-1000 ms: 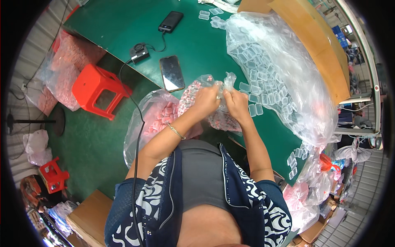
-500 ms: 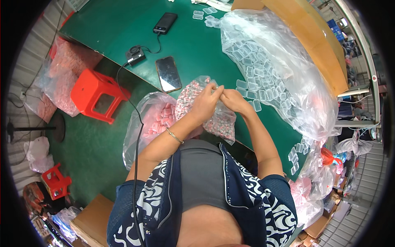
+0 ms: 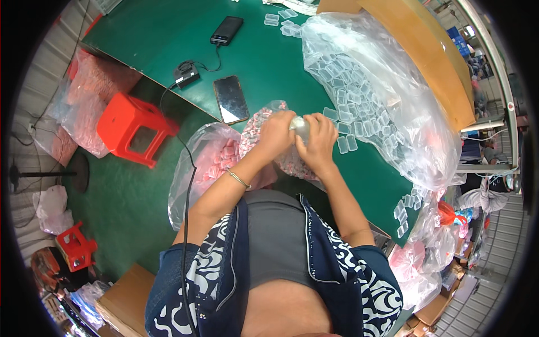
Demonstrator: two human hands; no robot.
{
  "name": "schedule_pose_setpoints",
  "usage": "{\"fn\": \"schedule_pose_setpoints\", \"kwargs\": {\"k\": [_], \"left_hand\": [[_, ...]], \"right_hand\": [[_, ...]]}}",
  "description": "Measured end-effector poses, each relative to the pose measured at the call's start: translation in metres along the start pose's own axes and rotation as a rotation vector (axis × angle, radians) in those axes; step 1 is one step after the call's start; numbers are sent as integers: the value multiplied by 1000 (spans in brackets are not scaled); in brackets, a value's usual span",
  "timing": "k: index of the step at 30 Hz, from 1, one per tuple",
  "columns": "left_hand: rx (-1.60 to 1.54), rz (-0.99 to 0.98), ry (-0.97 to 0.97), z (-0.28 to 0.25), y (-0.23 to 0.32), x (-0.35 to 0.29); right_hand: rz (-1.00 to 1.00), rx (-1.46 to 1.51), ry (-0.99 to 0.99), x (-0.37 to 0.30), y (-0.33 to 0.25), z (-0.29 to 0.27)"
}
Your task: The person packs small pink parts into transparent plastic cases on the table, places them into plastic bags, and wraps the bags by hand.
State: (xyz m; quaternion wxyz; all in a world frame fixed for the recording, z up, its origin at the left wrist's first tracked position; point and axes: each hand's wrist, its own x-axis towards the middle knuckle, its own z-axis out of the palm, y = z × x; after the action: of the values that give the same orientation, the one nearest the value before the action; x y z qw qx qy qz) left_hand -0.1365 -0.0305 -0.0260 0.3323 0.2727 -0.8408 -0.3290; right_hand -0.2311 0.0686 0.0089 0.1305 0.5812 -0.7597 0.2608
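A clear plastic bag full of small red-and-white pieces (image 3: 255,132) sits at the table's near edge. My left hand (image 3: 275,133) is closed on the bag's upper part. Beside it, my right hand (image 3: 319,140) grips the same plastic with curled fingers. Between the two hands a whitish, shiny stretch of the film (image 3: 301,127) bulges out. More of the pieces show under my hands; the fingertips are partly hidden. Below and left of my left forearm, a larger open clear bag holds pink pieces (image 3: 222,160).
Clear plastic small boxes (image 3: 351,84) spill from a big clear bag (image 3: 404,101) at the right, by a cardboard box (image 3: 432,56). A phone (image 3: 230,100), a power bank (image 3: 227,31) and a cabled black device (image 3: 186,74) lie on the green table. A red stool (image 3: 126,121) stands left.
My hands have moved apart slightly, from a fingertip pinch to a fuller grip. A whitish stretch of plastic now shows between them, and the bag's lower part has shifted under my right hand.
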Motion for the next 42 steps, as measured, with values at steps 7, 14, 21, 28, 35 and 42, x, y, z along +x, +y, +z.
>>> {"fn": "schedule_pose_setpoints", "kwargs": {"k": [7,14,21,28,35,42], "left_hand": [[-36,-306,-203,-3,1,16],[11,-249,-226,-2,-3,22],[-268,-457,-282,13,-31,22],[-893,-535,-450,1,-29,19],[-811,-499,-434,-3,-41,13],[-964,-556,-427,-18,-24,17]], "right_hand": [[58,-80,111,-22,-13,16],[51,-119,112,-23,-8,16],[28,-70,14,-22,-11,20],[-111,-130,5,-15,7,15],[133,80,-149,-3,0,20],[328,282,-283,6,8,30]]}}
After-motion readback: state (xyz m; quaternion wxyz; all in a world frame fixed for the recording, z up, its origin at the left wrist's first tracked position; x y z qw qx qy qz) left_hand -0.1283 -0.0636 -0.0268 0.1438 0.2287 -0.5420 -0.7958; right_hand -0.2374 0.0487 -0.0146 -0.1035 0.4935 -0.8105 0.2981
